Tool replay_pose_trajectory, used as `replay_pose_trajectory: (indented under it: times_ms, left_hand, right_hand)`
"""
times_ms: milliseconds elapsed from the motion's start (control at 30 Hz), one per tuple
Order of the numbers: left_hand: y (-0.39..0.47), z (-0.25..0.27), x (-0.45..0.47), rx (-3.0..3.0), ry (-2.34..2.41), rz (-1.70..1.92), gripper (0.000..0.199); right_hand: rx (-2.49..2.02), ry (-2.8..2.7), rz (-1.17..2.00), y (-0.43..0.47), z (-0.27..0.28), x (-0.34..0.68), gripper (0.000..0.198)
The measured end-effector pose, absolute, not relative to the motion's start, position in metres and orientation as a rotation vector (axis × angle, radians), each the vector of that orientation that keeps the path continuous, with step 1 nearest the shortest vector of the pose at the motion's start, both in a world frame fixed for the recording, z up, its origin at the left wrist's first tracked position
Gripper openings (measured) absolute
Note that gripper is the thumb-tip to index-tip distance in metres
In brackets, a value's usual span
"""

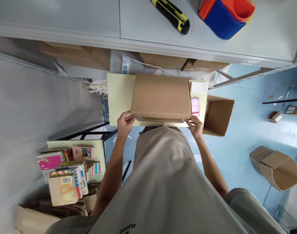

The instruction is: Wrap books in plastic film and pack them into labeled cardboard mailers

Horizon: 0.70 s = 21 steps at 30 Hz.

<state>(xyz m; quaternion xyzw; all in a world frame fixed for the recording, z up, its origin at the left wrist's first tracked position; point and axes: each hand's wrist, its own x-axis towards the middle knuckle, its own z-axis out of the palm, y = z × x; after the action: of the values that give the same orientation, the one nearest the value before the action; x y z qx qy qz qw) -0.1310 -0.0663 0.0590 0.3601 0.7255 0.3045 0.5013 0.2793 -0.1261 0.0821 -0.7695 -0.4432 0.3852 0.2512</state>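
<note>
The left hand point(125, 124) has thumb and fingers drawn together on the near left corner of a closed-looking cardboard box point(161, 96); the right hand point(195, 126) pinches the near right corner in the same way. The box sits across the middle of a pale yellow tabletop point(120, 97), directly in front of the person. Just right of it lie a phone point(195, 106) and, farther back, a white block point(199, 87). Beyond the tabletop, a grey shelf point(143, 24) bears a black-and-yellow cutter point(172, 16). An open carton point(219, 115) stands to the right; books point(65, 188) are stacked near left.
</note>
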Motion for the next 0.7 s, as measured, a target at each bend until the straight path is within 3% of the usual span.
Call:
replay_pose_trajectory:
  times_ms: [167,333,500,700]
  left_hand:
    - [-0.083,0.022,-0.126,0.824,1.824,0.591,0.053]
    - [-0.059,0.016,-0.138,0.908,1.866,0.582,0.040]
    - [-0.007,0.045,-0.102,1.229,2.014,0.780,0.040]
    - [0.033,0.050,0.042,1.530,1.527,0.757,0.049]
  right_hand:
    - [-2.178,-1.180,1.182,-0.142,0.044,0.271,0.028]
    - [-2.144,-1.268,1.295,-0.129,0.027,0.298,0.037]
    - [-2.181,-1.258,1.050,-0.086,0.016,0.361,0.048]
    - [-2.249,-1.202,0.789,-0.015,-0.021,0.426,0.050]
